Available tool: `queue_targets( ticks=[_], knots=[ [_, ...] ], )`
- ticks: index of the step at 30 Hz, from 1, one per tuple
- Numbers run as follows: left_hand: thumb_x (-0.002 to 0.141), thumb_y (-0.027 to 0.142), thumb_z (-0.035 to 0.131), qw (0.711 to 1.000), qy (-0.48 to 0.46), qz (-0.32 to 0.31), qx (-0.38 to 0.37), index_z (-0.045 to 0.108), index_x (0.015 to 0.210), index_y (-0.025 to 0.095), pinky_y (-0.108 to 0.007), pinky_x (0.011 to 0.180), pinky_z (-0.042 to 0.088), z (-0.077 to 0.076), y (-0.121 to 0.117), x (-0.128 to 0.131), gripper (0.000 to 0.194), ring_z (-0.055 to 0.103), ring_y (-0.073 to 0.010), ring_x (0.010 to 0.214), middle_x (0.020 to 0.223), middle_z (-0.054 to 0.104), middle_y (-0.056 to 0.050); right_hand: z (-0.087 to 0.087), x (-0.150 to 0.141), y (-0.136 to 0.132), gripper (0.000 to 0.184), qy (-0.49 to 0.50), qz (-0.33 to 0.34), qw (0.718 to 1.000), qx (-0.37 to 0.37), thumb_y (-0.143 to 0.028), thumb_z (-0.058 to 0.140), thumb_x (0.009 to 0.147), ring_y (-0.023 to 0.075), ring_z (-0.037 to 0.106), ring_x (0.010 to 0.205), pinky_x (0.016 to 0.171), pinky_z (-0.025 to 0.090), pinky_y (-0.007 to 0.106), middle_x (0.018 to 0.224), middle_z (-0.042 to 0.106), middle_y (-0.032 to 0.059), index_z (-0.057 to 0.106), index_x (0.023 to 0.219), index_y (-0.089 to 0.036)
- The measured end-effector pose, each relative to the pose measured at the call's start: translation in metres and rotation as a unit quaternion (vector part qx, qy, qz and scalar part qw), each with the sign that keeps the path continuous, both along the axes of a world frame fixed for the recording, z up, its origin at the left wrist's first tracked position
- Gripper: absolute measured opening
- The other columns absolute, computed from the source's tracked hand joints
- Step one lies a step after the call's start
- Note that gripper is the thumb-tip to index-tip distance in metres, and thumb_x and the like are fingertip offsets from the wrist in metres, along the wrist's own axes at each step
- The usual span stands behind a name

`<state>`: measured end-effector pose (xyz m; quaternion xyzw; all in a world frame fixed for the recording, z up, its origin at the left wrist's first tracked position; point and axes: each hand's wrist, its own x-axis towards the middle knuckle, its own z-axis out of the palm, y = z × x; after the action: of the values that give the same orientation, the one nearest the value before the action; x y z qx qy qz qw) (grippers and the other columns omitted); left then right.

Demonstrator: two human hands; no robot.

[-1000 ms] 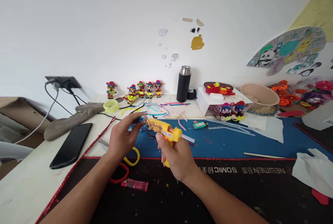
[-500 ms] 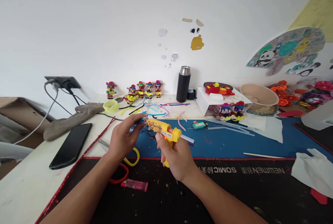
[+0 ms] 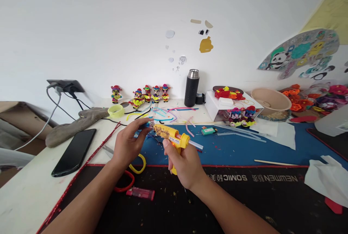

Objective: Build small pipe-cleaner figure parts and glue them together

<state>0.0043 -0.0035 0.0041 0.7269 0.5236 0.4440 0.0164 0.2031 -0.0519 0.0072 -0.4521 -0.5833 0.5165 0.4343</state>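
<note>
A yellow hot glue gun (image 3: 170, 134) with a stained front end is gripped in my right hand (image 3: 185, 159). A clear glue stick (image 3: 195, 145) pokes out of its back, and its nozzle points left and away from me. My left hand (image 3: 132, 140) is closed at the fingertips right by the nozzle; what it pinches is small and mostly hidden by the fingers and the gun. Under my left wrist lie scissors with one yellow and one red handle (image 3: 127, 183). A pink lighter (image 3: 140, 193) rests just in front of them.
Colourful pipe cleaners (image 3: 171, 113) lie behind my hands, with several small fuzzy dolls (image 3: 137, 98) by the wall. A black thermos (image 3: 192, 88) stands near a white box (image 3: 214, 109). At left are a black phone (image 3: 74, 152) and red tinsel stems (image 3: 89, 159).
Almost nothing differs. My left hand has shifted very slightly at the nozzle, while the glue gun and my right hand keep their place.
</note>
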Motion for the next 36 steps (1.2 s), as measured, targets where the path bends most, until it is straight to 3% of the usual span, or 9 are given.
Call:
queue_targets(
  ticks=[9, 36],
  knots=[
    [0.097, 0.029, 0.059, 1.000, 0.005, -0.004, -0.004, 0.075, 0.118, 0.025, -0.032, 0.092, 0.062, 0.0016, -0.0008, -0.0012, 0.027, 0.079, -0.0237, 0.104, 0.117, 0.083, -0.005, -0.0040, -0.0001, -0.0011, 0.057, -0.029, 0.001, 0.999, 0.018, -0.072, 0.049, 0.100, 0.0144, 0.056, 0.045, 0.048, 0.044, 0.026, 0.048, 0.053, -0.0028, 0.056, 0.073, -0.023],
    [0.099, 0.029, 0.066, 1.000, -0.022, -0.010, 0.014, 0.076, 0.116, 0.022, -0.027, 0.086, 0.060, -0.0001, -0.0009, -0.0015, 0.021, 0.079, -0.0195, 0.093, 0.114, 0.083, -0.004, 0.0010, -0.0005, 0.0002, 0.054, 0.016, -0.010, 1.000, 0.002, -0.071, 0.052, 0.097, 0.0128, 0.051, 0.045, 0.048, 0.042, 0.024, 0.048, 0.050, -0.0045, 0.054, 0.073, -0.023]
  ],
)
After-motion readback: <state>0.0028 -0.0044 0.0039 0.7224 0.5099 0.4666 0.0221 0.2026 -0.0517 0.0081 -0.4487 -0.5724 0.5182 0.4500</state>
